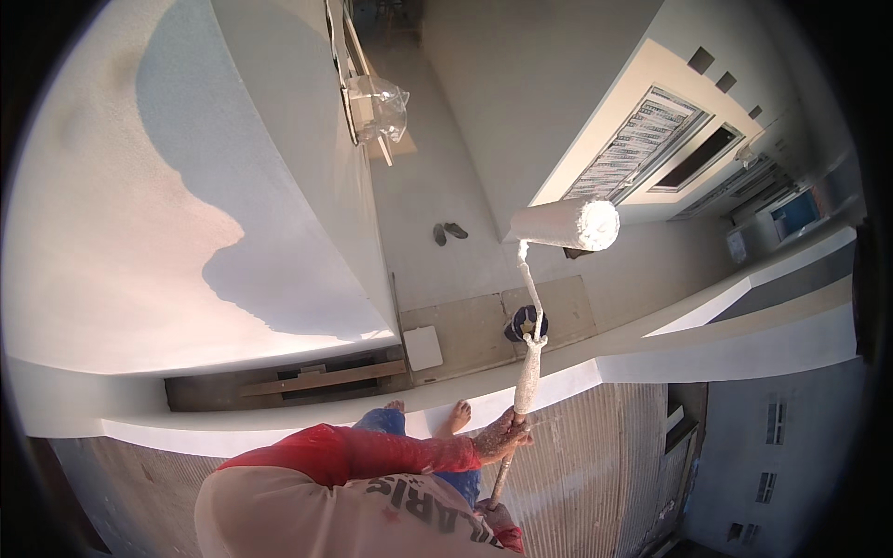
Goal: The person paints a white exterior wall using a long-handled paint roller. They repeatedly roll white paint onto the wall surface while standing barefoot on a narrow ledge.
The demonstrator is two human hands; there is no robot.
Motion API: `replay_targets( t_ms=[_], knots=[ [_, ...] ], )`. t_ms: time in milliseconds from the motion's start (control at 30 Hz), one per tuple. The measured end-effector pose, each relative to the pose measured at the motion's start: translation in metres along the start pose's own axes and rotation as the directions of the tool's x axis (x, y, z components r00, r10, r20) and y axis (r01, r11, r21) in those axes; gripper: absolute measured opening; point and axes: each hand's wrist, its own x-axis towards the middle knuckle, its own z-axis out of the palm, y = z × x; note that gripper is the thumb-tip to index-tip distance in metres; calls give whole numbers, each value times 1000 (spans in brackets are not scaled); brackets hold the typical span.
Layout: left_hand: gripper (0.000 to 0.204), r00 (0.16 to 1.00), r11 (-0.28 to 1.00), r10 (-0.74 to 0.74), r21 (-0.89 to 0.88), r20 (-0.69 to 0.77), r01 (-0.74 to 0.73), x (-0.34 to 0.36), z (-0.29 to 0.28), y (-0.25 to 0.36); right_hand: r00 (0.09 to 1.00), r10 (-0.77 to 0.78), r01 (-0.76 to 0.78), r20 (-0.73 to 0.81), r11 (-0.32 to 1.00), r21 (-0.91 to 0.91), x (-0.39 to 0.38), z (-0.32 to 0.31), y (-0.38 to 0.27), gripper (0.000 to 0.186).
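Observation:
My left hand (500,437), speckled with white paint and in a red sleeve, grips the pole (527,377) of a paint roller high up. My right hand (496,514) holds the same pole lower down, close to my chest. The white, paint-soaked roller head (566,224) is raised out in front of me, away from the wall. The big white wall (112,279) on the left carries a greyer, wet-looking painted patch (242,158). My bare feet (456,416) stand on a narrow white ledge (279,423).
Far below lie a dark blue bucket (526,324), a pair of sandals (449,232), a white square board (423,349) and a wooden plank (316,379). A clear plastic bag (378,105) hangs by a window frame. Louvred windows (642,139) face me across the gap.

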Motion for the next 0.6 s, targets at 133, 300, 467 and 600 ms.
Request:
replay_targets(
  t_ms=[133, 300, 467, 600],
  knots=[
    [27, 982, 893, 88, 425, 166, -151, -5, 46, 70, 993, -121, 122, 13, 971, -204, 32, 8, -58, 24],
    [31, 988, 731, 66, 668, 137, -141, -23, 85, 126, 982, -186, 169, -36, 946, -278, 41, 18, -106, 28],
    [34, 978, 728, 178, 653, 113, -208, -33, 101, 140, 934, -357, 300, 3, 783, -544, 64, 16, -129, 37],
    [28, 998, 818, 65, 572, 20, -64, -45, 109, 154, 881, -433, 465, 191, 714, -523, 91, 10, -142, 42]
  ],
)
